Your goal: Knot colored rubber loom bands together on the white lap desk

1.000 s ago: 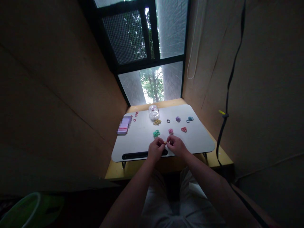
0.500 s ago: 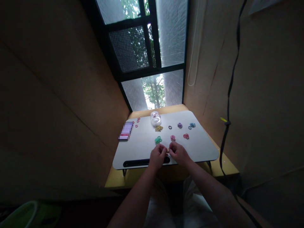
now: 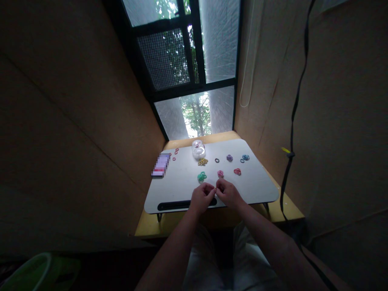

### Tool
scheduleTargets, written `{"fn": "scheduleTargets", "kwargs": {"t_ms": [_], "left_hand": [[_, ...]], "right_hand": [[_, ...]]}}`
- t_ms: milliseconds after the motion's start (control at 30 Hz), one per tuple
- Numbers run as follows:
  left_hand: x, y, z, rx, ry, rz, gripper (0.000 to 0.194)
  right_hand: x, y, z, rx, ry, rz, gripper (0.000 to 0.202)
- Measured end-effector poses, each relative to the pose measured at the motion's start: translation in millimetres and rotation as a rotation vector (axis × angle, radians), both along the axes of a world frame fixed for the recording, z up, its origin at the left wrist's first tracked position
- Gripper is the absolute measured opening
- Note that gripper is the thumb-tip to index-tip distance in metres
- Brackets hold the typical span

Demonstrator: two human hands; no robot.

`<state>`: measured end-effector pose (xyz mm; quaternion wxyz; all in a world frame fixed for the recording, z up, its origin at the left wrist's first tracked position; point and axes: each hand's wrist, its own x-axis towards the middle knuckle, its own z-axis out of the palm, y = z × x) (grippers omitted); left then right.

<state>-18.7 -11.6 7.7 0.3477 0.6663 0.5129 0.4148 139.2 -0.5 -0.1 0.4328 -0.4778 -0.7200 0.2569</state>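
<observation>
Over the front part of a white lap desk (image 3: 182, 188), my left hand (image 3: 203, 197) and my right hand (image 3: 227, 193) meet at the fingertips. Both are closed in a pinch, and what they hold is too small to name. Just beyond them lie a green bunch of small bands (image 3: 201, 176) and a pink bunch (image 3: 220, 173). A red bunch (image 3: 237, 171) is to the right. Farther back are a yellow bunch (image 3: 203, 162), a dark ring (image 3: 217, 160), a purple bunch (image 3: 229, 158) and a blue bunch (image 3: 245, 157).
A clear round container (image 3: 198, 149) stands at the desk's back. A phone (image 3: 161, 165) lies at the left, near a few red rings (image 3: 173, 159). A black slot (image 3: 174, 205) runs along the front edge. A dark cord (image 3: 292, 121) hangs at the right.
My fingertips have come closer together, and the small pale thing seen between them before is now mostly hidden. The view has shifted slightly.
</observation>
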Motion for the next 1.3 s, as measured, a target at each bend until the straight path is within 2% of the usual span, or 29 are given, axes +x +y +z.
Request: {"fn": "scheduleTargets", "kwargs": {"t_ms": [267,367,600,1000,1300], "left_hand": [[1.3,1.9,-0.4,-0.013,0.085,0.05,0.014],[1.1,3.3,-1.5,-0.017,0.074,0.06,0.014],[0.9,6.4,-7.6,-0.027,0.012,0.077,0.017],[1.7,6.9,-4.7,-0.029,0.003,0.12,0.019],[1.4,8.4,-9.7,-0.009,-0.01,0.125,0.024]], "right_hand": [[0.1,-0.5,2.4,0.011,0.006,0.011,0.006],[-0.1,-0.9,3.1,0.004,0.022,0.027,0.002],[0.2,0.7,-0.2,-0.015,-0.003,0.043,0.016],[-0.3,2.1,-0.7,-0.016,-0.005,0.032,0.012],[-1.1,1.5,4.1,0.026,-0.042,0.03,0.01]]}}
